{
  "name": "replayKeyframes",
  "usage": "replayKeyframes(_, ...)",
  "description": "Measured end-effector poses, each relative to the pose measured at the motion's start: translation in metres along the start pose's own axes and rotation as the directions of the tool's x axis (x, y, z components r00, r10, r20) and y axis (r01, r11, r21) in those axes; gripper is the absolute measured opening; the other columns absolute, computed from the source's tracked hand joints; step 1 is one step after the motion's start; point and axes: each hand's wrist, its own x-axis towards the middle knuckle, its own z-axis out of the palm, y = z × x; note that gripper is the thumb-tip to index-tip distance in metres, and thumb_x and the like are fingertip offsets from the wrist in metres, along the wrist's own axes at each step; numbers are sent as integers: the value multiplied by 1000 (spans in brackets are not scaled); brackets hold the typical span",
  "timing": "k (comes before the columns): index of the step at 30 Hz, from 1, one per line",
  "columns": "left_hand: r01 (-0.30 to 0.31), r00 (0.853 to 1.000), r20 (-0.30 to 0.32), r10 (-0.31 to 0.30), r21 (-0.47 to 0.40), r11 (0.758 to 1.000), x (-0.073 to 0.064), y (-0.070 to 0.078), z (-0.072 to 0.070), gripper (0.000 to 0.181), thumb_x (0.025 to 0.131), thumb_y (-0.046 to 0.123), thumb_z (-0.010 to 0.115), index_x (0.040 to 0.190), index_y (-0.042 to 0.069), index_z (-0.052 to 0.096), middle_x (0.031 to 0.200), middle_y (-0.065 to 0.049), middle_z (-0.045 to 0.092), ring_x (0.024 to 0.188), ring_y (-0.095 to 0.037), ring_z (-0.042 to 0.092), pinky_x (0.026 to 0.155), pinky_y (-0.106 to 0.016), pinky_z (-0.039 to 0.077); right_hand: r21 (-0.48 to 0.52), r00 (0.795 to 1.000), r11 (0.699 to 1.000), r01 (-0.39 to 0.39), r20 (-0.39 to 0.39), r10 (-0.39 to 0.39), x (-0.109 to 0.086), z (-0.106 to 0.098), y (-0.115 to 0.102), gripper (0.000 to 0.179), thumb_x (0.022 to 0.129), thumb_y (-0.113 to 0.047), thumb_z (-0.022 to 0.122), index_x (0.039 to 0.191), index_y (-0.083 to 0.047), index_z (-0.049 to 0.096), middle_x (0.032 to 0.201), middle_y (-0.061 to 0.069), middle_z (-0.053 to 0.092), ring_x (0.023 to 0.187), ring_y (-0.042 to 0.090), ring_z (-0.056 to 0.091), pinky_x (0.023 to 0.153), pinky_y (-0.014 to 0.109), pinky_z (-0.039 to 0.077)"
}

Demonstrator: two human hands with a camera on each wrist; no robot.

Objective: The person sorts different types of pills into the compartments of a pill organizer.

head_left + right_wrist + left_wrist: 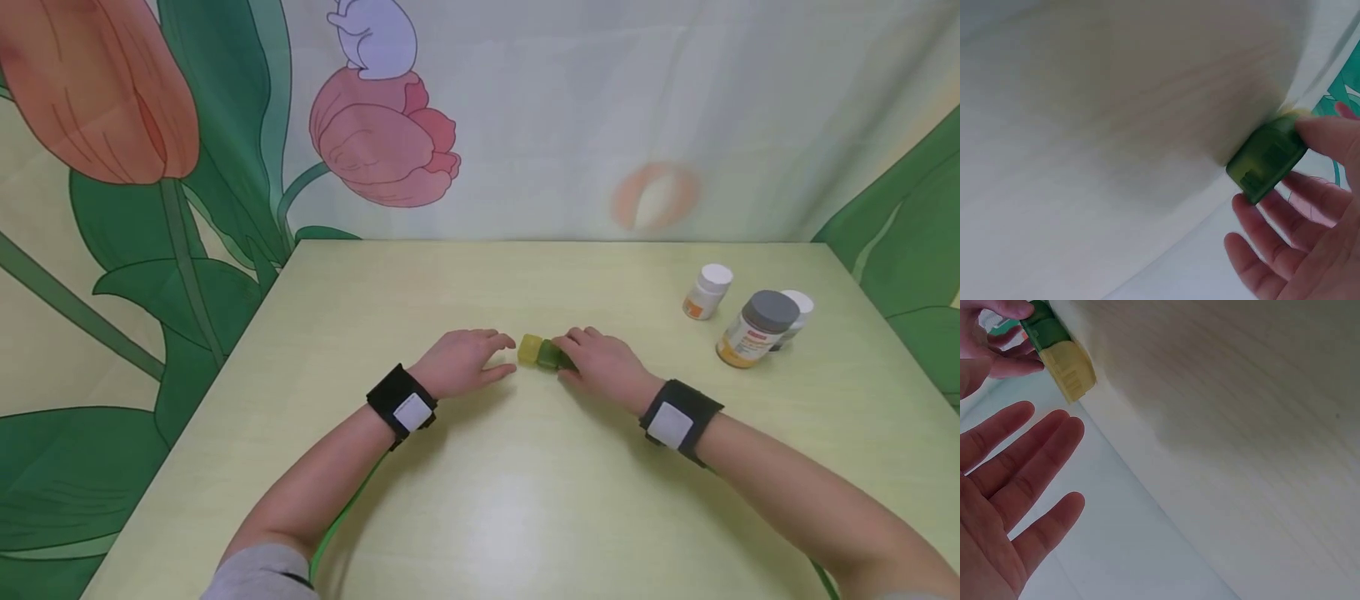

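A small see-through pill organizer (pixel 549 354) with green sections and a yellow end lies near the middle of the table. My right hand (pixel 603 364) pinches its green end between thumb and fingers; the right wrist view shows the green end face (pixel 1264 162) with the thumb laid over the top. To the left, my left hand (pixel 467 363) is spread with fingers fairly straight, a short gap from the yellow end. In the left wrist view nothing lies in that palm, and the yellow section (pixel 1069 370) is just beyond the fingertips.
On the right of the pale table (pixel 480 475) stand a small white bottle (pixel 707 292), a grey-lidded bottle (pixel 756 329) and a white-capped bottle (pixel 798 310) partly hidden behind it. A printed flower cloth (pixel 525 125) hangs behind the far edge.
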Motion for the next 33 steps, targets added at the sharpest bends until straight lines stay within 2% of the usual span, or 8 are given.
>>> replayKeyframes(3, 3, 1000, -6, -3, -3, 1000, 2, 2, -1, 38, 96, 37, 61, 122, 9, 63, 105, -4, 66, 78, -14, 61, 72, -31, 51, -3, 1000, 1000, 31, 3, -31, 2, -1, -3, 45, 85, -20, 77, 122, 0, 60, 106, 14, 61, 91, 29, 58, 72, 41, 53)
replayKeyframes(7, 25, 1000, 2, -25, -2, 1000, 10, 4, 0, 43, 95, 39, 61, 126, 9, 61, 113, -6, 64, 91, -17, 61, 75, -32, 51, 2, 999, 999, 38, 10, -38, 3, -1, -3, 46, 85, -20, 77, 123, -1, 60, 108, 14, 61, 92, 29, 58, 73, 41, 52)
replayKeyframes(11, 47, 998, 50, -47, -2, 999, 24, 8, 2, 54, 93, 43, 63, 133, 8, 55, 127, -9, 58, 111, -21, 56, 84, -34, 51, 20, 999, 999, 33, 11, -33, 1, 0, -1, 49, 85, -24, 77, 124, -1, 59, 110, 14, 61, 91, 28, 58, 74, 41, 52)
replayKeyframes(14, 43, 994, 105, -42, -4, 999, 35, 12, 6, 61, 92, 45, 64, 139, 8, 49, 133, -9, 54, 116, -22, 53, 86, -34, 50, 19, 999, 999, 33, 4, -33, -2, 1, 2, 52, 85, -30, 76, 125, 0, 58, 111, 14, 61, 92, 27, 59, 75, 40, 53)
replayKeyframes(17, 28, 988, 150, -29, 12, 1000, 44, 16, 10, 66, 91, 47, 65, 142, 9, 46, 132, -9, 54, 112, -20, 54, 83, -33, 51, 14, 1000, 1000, 20, -4, -20, -6, 1, 6, 56, 86, -34, 75, 125, 1, 58, 112, 14, 61, 93, 27, 60, 74, 40, 53)
replayKeyframes(23, 30, 979, 200, -43, 69, 997, 53, 18, 18, 64, 90, 46, 66, 138, 7, 49, 115, -6, 58, 95, -16, 54, 74, -30, 49, 34, 999, 999, -36, 16, 36, -13, -3, 14, 60, 86, -37, 74, 129, 1, 56, 117, 16, 60, 100, 31, 60, 77, 45, 53)
replayKeyframes(27, 38, 981, 189, -53, 83, 996, 52, 16, 22, 57, 91, 44, 66, 133, 7, 54, 108, -4, 56, 91, -15, 52, 73, -29, 48, 40, 998, 998, -47, 32, 46, -14, -2, 18, 61, 88, -39, 71, 131, -1, 54, 118, 16, 60, 100, 31, 60, 79, 45, 52)
replayKeyframes(33, 42, 986, 157, -52, 63, 997, 52, 16, 24, 50, 90, 42, 69, 125, 7, 60, 97, -1, 54, 82, -13, 51, 66, -26, 45, 15, 999, 1000, 16, 28, -16, -10, -1, 17, 60, 87, -38, 73, 130, 1, 55, 108, 14, 61, 91, 28, 60, 73, 42, 52)
